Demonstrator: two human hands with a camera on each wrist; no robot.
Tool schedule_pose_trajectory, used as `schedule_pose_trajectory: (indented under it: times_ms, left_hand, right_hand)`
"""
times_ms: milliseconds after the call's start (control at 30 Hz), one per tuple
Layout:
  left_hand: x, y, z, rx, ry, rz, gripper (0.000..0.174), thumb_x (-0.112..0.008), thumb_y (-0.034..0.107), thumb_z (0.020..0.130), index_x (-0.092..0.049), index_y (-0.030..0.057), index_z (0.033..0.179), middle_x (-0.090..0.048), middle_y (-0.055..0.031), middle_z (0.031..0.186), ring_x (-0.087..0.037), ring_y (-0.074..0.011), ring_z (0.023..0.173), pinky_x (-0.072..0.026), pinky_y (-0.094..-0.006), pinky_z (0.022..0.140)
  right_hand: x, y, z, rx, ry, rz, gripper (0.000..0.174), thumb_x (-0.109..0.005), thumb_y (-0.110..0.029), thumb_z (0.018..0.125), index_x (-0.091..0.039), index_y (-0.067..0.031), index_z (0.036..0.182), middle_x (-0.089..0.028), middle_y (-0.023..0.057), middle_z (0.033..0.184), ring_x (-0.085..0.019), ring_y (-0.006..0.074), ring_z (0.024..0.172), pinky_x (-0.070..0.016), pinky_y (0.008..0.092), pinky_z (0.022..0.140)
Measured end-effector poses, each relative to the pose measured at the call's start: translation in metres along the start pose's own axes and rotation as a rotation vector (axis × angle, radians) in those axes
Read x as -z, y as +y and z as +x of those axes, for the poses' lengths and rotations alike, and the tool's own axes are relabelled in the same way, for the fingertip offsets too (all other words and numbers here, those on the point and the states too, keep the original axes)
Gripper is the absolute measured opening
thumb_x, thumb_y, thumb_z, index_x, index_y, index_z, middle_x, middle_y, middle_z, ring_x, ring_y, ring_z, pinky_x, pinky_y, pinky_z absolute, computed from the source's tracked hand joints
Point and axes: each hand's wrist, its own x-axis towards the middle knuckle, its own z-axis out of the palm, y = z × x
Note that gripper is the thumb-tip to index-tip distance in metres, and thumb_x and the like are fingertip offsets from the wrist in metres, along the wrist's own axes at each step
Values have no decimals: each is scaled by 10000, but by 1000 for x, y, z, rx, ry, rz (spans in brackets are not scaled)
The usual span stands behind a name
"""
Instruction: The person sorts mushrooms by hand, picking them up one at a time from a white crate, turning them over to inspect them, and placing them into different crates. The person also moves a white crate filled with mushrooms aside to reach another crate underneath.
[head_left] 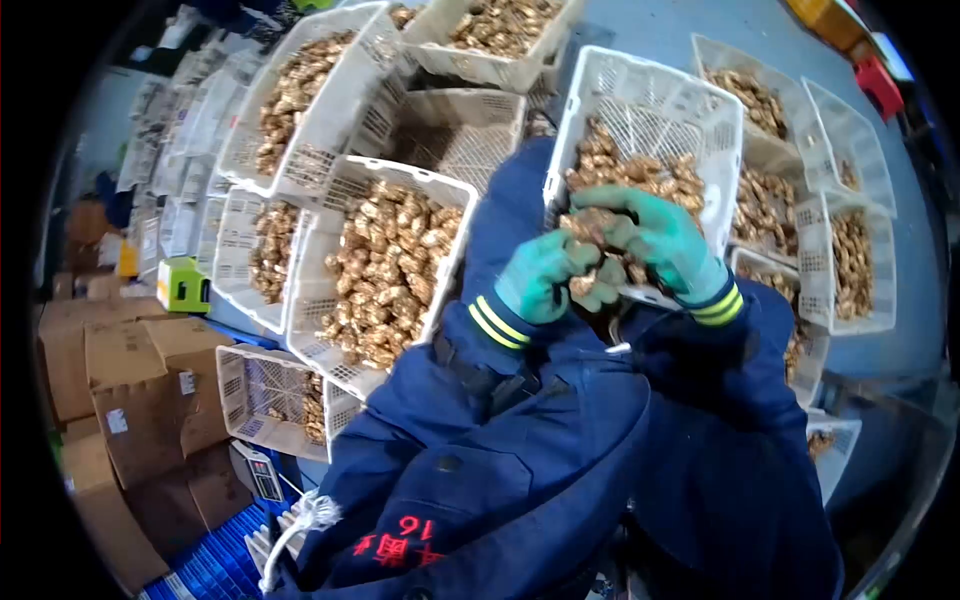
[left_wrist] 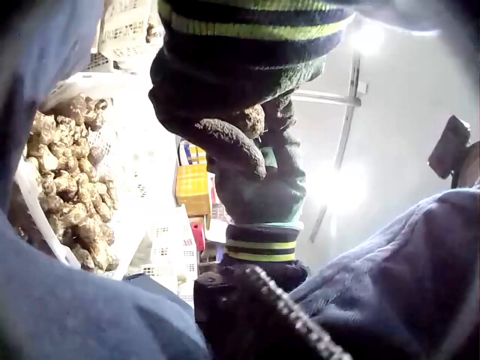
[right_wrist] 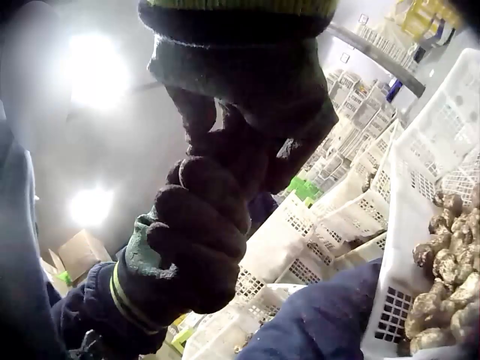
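Note:
Both hands wear green gloves and meet over the near edge of a white mesh crate (head_left: 640, 105). The left hand (head_left: 535, 280) pinches a lumpy brown mushroom-like piece (head_left: 588, 226) from the left. From the right, the right hand (head_left: 675, 245) curls its fingers around the same clump. In the left wrist view, part of the brown piece (left_wrist: 253, 120) shows between the dark-looking gloves. The right wrist view has the gloved fingers (right_wrist: 202, 187) overlapping, hiding what they hold. More brown pieces (head_left: 640, 172) lie in the crate beyond the hands.
Left of the knees stands a crate heaped with brown pieces (head_left: 390, 265). More part-filled crates (head_left: 855, 250) line the right side, and others stack behind. Cardboard boxes (head_left: 130, 400), a scale (head_left: 258, 472) and a bright green device (head_left: 184, 285) are at far left.

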Motion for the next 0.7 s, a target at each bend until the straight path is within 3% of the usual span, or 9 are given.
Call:
schedule_pose_trajectory:
  times_ms: [100, 200, 333, 400, 467, 533, 600, 633, 700]
  left_hand:
    - [-12, 8, -5, 87, -63, -236, 414, -474, 260, 995, -440, -11, 1306, -627, -139, 1116, -659, -208, 933, -545, -312, 748]
    - [-9, 7, 0, 90, -69, -184, 417, -478, 224, 1000, -378, -3, 1334, -587, -164, 1227, -636, -229, 1042, -545, -333, 814]
    - [11, -8, 7, 172, 86, -203, 300, -500, 146, 976, -450, -18, 1222, -585, -212, 1190, -630, -243, 979, -529, -313, 758]
    - [25, -5, 5, 267, 205, -216, 280, -522, 129, 960, -467, -29, 1183, -588, -225, 1156, -624, -235, 939, -517, -303, 731]
    - [77, -1, 1, 125, -1, -454, 258, -507, 11, 896, -496, -58, 1145, -614, -222, 1108, -664, -288, 913, -565, -329, 775]
    - [90, 63, -12, -53, 355, -151, 215, -512, 5, 880, -525, -62, 1084, -582, -248, 1161, -639, -278, 922, -556, -315, 781]
    - [164, 117, -25, -267, 208, -99, 373, -464, 38, 911, -480, -47, 1274, -493, -235, 1344, -556, -305, 1196, -535, -319, 907]
    - [199, 138, -37, -309, 280, -98, 437, -430, 51, 923, -417, -38, 1350, -444, -227, 1406, -493, -315, 1274, -502, -349, 966]
    - [205, 154, -45, -359, 165, -69, 425, -426, 88, 937, -433, -16, 1350, -448, -220, 1405, -488, -319, 1272, -471, -381, 993]
  right_hand:
    - [10, 10, -1, 22, -13, 44, 513, -602, -251, 920, -483, 19, 1340, -603, 43, 1141, -591, 112, 990, -486, 230, 822]
    - [23, 21, 2, 33, -73, 69, 510, -599, -246, 929, -476, 10, 1353, -593, 81, 1252, -538, 148, 1161, -404, 280, 1008]
    - [51, 27, 3, 166, 164, -153, 468, -552, -311, 976, -511, 3, 1321, -598, 98, 1261, -553, 154, 1146, -427, 291, 984]
    - [85, 21, -11, -79, 402, -269, 410, -533, -305, 987, -559, -13, 1274, -613, 91, 1231, -583, 148, 1089, -442, 256, 946]
    - [117, 24, -35, -110, 546, -248, 407, -548, -310, 979, -575, -16, 1258, -636, 81, 1179, -594, 136, 1064, -461, 244, 909]
    - [147, 33, -63, -126, 546, -426, 489, -537, -398, 972, -552, -38, 1303, -644, 74, 1173, -601, 127, 1011, -458, 271, 876]
    - [157, 37, -77, -277, 653, -240, 482, -538, -408, 970, -564, -53, 1296, -650, 70, 1161, -600, 127, 981, -459, 261, 850]
    - [156, 39, -82, -279, 662, -230, 488, -540, -412, 969, -564, -52, 1297, -650, 71, 1161, -600, 129, 982, -459, 263, 853]
    - [153, 47, -82, -301, 671, -219, 494, -547, -415, 965, -566, -46, 1293, -656, 71, 1148, -601, 127, 981, -457, 276, 873]
